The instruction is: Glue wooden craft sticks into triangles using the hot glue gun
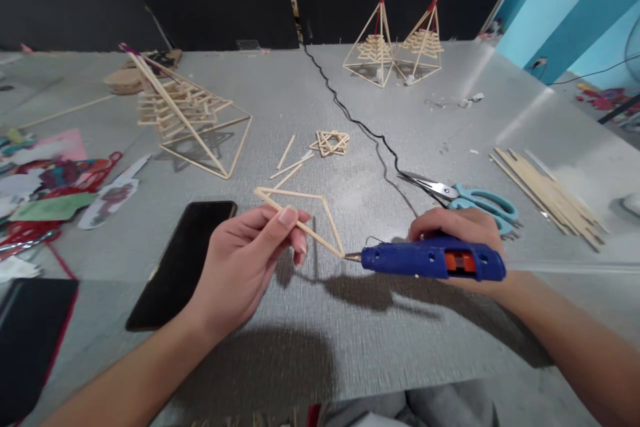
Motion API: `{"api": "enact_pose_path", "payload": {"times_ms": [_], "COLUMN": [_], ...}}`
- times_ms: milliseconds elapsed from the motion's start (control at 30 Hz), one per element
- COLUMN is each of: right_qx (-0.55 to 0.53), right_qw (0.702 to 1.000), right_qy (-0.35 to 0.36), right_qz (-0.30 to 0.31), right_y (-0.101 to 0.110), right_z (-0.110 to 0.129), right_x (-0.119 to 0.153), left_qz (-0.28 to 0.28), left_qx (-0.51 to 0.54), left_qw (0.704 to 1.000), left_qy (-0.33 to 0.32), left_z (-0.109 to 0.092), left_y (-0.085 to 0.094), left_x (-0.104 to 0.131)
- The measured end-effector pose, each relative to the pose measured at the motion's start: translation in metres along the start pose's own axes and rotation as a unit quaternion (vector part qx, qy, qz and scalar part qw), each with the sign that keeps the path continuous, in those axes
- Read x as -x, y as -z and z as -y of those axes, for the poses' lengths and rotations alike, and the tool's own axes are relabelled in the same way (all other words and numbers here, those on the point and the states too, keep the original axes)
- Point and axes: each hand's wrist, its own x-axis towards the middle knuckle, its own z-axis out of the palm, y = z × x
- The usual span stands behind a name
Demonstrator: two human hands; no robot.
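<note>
Pinched between the thumb and fingers of my left hand (255,247) is a triangle of thin wooden sticks (330,220), raised above the table. My right hand (460,223) wraps round a blue glue gun (415,259), which lies sideways in the air. Its metal nozzle meets the triangle's near right corner, touching or nearly so. Past the triangle, a small star of sticks (331,143) rests on the table beside a few loose sticks (286,152). The trigger fingers of my right hand are partly hidden behind the gun.
A black phone (185,260) lies by my left wrist. Blue-handled scissors (480,203) and a bundle of sticks (547,197) are on the right. Stick pyramids stand at the left (187,120) and back (383,47). A black cord (345,107) crosses the table; paper scraps (55,193) lie left.
</note>
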Motion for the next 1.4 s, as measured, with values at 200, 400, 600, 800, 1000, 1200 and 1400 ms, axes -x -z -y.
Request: {"api": "enact_pose_path", "payload": {"times_ms": [200,400,600,800,1000,1200,1400], "right_qx": [-0.001,-0.014,-0.021,0.028,-0.016,-0.036,-0.032], "right_qw": [1.0,1.0,1.0,0.999,1.0,0.999,0.999], "right_qy": [-0.009,0.009,0.019,-0.039,-0.023,0.013,0.023], "right_qz": [0.011,-0.006,-0.011,-0.023,-0.014,0.006,0.011], "right_y": [-0.001,-0.001,-0.003,0.003,0.004,-0.003,-0.005], "right_z": [-0.001,0.0,0.001,0.011,0.013,0.013,0.015], "right_x": [0.001,0.0,0.0,-0.004,-0.007,-0.011,-0.013], "left_qz": [0.0,0.008,0.015,0.022,0.052,0.089,0.118], "left_qx": [-0.035,-0.045,-0.111,-0.123,-0.096,-0.133,-0.137], "left_qw": [0.999,0.999,0.993,0.991,0.993,0.985,0.981], "left_qy": [-0.018,-0.015,-0.039,-0.041,-0.036,-0.058,-0.066], "left_z": [0.001,0.0,0.005,0.001,0.0,0.001,-0.003], "left_y": [0.001,0.001,0.009,0.005,0.005,0.007,0.003], "left_x": [-0.001,0.0,0.001,0.001,0.001,0.005,0.008]}}
